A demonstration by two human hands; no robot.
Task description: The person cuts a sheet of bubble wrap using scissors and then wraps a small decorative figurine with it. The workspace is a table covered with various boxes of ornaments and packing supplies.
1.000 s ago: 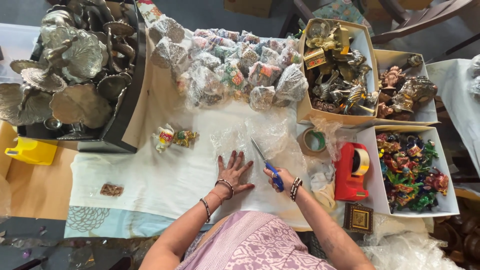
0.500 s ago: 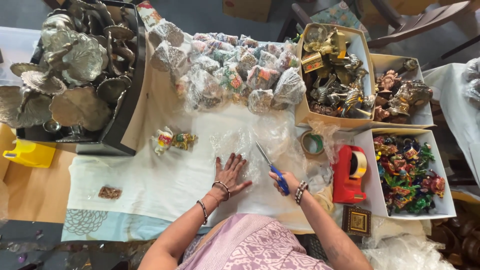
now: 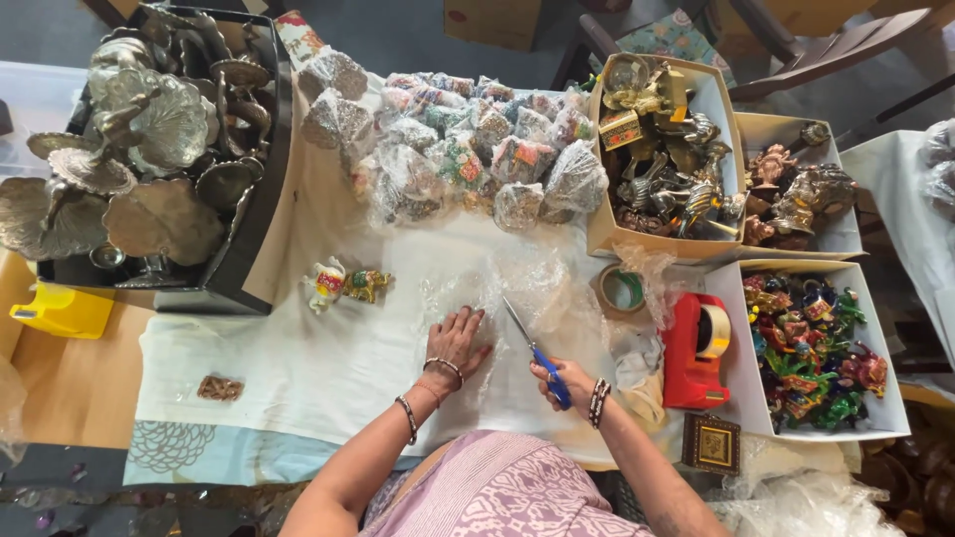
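Observation:
My left hand [image 3: 458, 341] lies flat, fingers spread, on a sheet of clear bubble wrap [image 3: 517, 288] spread over the white cloth [image 3: 328, 368]. My right hand [image 3: 563, 379] grips blue-handled scissors [image 3: 529, 345], their blades pointing up and left into the wrap, just right of my left hand. Both wrists carry bangles. Two small painted animal figurines [image 3: 344, 283] stand on the cloth to the left of the wrap.
A heap of wrapped figurines [image 3: 468, 149] lies at the back. A black tray of metal leaf dishes [image 3: 149, 149] sits left. Boxes of brass and coloured figurines [image 3: 816, 348] stand right, beside a red tape dispenser [image 3: 694, 350] and a tape roll [image 3: 621, 290].
The scissors and my right hand have shifted slightly along the wrap; my left hand stays pressed on the sheet.

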